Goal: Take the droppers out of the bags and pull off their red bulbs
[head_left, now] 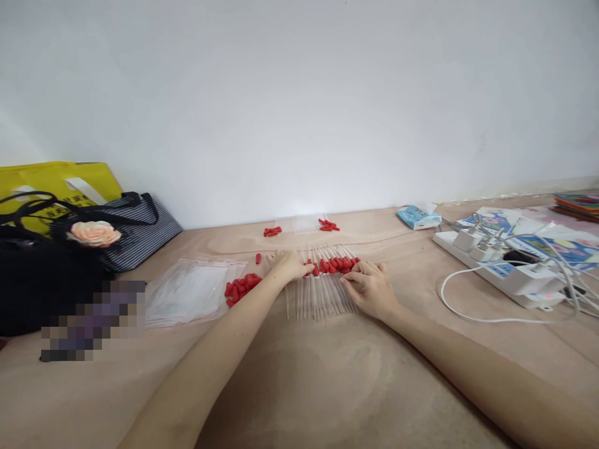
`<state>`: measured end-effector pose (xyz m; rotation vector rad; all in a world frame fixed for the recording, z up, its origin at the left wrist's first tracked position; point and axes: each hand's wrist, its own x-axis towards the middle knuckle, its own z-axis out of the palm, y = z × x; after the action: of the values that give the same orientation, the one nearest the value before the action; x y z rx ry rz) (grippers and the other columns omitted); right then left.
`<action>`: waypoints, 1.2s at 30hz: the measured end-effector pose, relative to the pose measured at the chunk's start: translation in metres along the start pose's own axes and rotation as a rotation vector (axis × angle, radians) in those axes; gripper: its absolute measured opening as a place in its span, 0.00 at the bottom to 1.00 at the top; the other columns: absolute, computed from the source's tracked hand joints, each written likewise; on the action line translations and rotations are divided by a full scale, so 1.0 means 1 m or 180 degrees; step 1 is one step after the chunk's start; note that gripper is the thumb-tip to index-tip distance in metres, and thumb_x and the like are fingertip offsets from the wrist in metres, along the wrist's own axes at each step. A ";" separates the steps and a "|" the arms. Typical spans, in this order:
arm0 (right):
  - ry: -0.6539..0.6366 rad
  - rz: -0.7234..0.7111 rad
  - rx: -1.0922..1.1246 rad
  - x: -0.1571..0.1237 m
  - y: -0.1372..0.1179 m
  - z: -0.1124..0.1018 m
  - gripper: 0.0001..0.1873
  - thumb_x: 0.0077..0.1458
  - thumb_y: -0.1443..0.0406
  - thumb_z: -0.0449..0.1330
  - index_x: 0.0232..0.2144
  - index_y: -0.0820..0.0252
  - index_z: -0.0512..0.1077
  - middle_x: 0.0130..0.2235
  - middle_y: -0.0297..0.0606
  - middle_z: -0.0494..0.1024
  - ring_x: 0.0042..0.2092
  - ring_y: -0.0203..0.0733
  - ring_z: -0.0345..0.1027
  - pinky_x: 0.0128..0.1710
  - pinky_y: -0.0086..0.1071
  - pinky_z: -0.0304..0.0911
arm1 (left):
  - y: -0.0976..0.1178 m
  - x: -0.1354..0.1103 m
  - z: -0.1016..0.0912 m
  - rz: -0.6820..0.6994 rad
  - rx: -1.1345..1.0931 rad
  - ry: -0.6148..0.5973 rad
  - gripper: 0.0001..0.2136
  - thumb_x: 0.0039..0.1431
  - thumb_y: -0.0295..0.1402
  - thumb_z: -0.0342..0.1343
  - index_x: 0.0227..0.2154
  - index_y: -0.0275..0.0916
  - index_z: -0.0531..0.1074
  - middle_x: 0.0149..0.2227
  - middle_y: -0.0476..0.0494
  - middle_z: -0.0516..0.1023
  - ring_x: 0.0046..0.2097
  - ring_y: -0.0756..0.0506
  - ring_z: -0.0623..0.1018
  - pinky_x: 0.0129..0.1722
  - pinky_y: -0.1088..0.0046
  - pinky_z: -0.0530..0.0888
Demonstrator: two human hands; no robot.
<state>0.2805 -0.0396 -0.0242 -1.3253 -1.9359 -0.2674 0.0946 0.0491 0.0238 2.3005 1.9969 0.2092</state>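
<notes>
In the middle of the table lies a row of thin clear dropper tubes (321, 298), side by side. Red rubber bulbs (339, 265) sit in a line across them. My left hand (286, 267) is at the row's left end, its thumb and fingers closed on a red rubber bulb (307, 269). At the right end, my right hand (374, 290) has its fingertips pinched together close to the last bulbs and tubes. What it grips there is hidden. A heap of loose red bulbs (242, 287) lies left of my left forearm, partly covered by it.
Clear zip bags (187, 293) lie on the left. Two small groups of red pieces (272, 231) are near the wall, beside a clear bag (306, 224). A tissue pack (418, 216) and a power strip (500, 268) with white cables stand right. Bags (135, 227) fill the far left.
</notes>
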 end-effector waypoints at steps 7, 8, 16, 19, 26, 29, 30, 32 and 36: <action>-0.0427 -0.0619 0.0226 -0.001 0.001 -0.011 0.17 0.48 0.51 0.56 0.34 0.56 0.74 0.30 0.35 0.71 0.33 0.36 0.61 0.37 0.34 0.45 | 0.003 0.000 -0.003 -0.0019 -0.0077 -0.0064 0.17 0.33 0.50 0.58 0.16 0.40 0.69 0.24 0.42 0.75 0.42 0.35 0.71 0.46 0.54 0.59; -0.0464 -0.0712 0.0214 0.000 0.001 -0.012 0.18 0.47 0.50 0.56 0.34 0.56 0.74 0.30 0.35 0.71 0.34 0.37 0.61 0.37 0.34 0.45 | 0.003 -0.001 -0.003 -0.0033 -0.0092 -0.0034 0.16 0.35 0.49 0.58 0.16 0.40 0.70 0.23 0.42 0.75 0.41 0.36 0.72 0.46 0.54 0.60; -0.0337 -0.0780 0.0097 -0.002 0.001 -0.007 0.15 0.53 0.55 0.53 0.33 0.57 0.74 0.29 0.36 0.70 0.33 0.36 0.60 0.37 0.34 0.47 | -0.013 -0.027 -0.020 -0.0079 -0.0177 0.0553 0.10 0.48 0.38 0.49 0.20 0.41 0.72 0.25 0.43 0.75 0.38 0.38 0.73 0.40 0.59 0.63; -0.0115 -0.0705 0.0158 -0.002 0.000 -0.004 0.14 0.54 0.58 0.52 0.38 0.58 0.72 0.32 0.38 0.70 0.35 0.38 0.61 0.38 0.35 0.50 | -0.035 -0.053 -0.019 0.0495 -0.0248 0.1096 0.07 0.50 0.35 0.49 0.26 0.40 0.70 0.30 0.45 0.76 0.38 0.42 0.73 0.41 0.62 0.64; -0.0195 -0.1078 0.0184 0.019 -0.025 0.003 0.22 0.53 0.57 0.53 0.49 0.57 0.65 0.46 0.43 0.68 0.45 0.44 0.59 0.45 0.40 0.52 | -0.071 -0.094 0.009 0.1855 -0.0273 0.1610 0.06 0.53 0.29 0.46 0.25 0.39 0.67 0.28 0.48 0.76 0.32 0.48 0.73 0.41 0.66 0.64; -0.0306 -0.1223 0.0215 0.021 -0.035 0.010 0.18 0.54 0.57 0.52 0.46 0.55 0.67 0.44 0.40 0.70 0.46 0.43 0.59 0.49 0.43 0.47 | -0.070 -0.096 0.013 0.1968 -0.0311 0.1641 0.06 0.54 0.29 0.46 0.26 0.40 0.67 0.29 0.48 0.77 0.32 0.48 0.74 0.41 0.66 0.63; -0.0316 -0.1240 0.0229 0.020 -0.037 0.013 0.17 0.54 0.57 0.52 0.45 0.54 0.68 0.43 0.39 0.71 0.46 0.43 0.60 0.50 0.43 0.46 | -0.068 -0.095 0.013 0.2011 -0.0315 0.1655 0.06 0.54 0.29 0.46 0.26 0.40 0.67 0.29 0.48 0.77 0.33 0.48 0.74 0.41 0.66 0.63; -0.0305 -0.1247 0.0252 0.018 -0.039 0.018 0.14 0.56 0.58 0.51 0.43 0.53 0.69 0.41 0.37 0.73 0.46 0.42 0.60 0.51 0.44 0.44 | -0.065 -0.095 0.014 0.2108 -0.0319 0.1679 0.06 0.55 0.29 0.46 0.26 0.39 0.67 0.29 0.49 0.77 0.33 0.49 0.74 0.42 0.66 0.63; -0.0280 -0.1206 0.0283 0.016 -0.039 0.023 0.12 0.56 0.60 0.51 0.39 0.53 0.71 0.38 0.35 0.75 0.45 0.40 0.61 0.51 0.43 0.44 | -0.063 -0.095 0.015 0.2125 -0.0352 0.1617 0.08 0.57 0.30 0.45 0.27 0.40 0.68 0.30 0.48 0.77 0.33 0.49 0.74 0.42 0.66 0.64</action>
<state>0.2336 -0.0328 -0.0196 -0.9197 -2.2409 -0.3069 0.0224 -0.0352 -0.0053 2.9569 1.2082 1.0005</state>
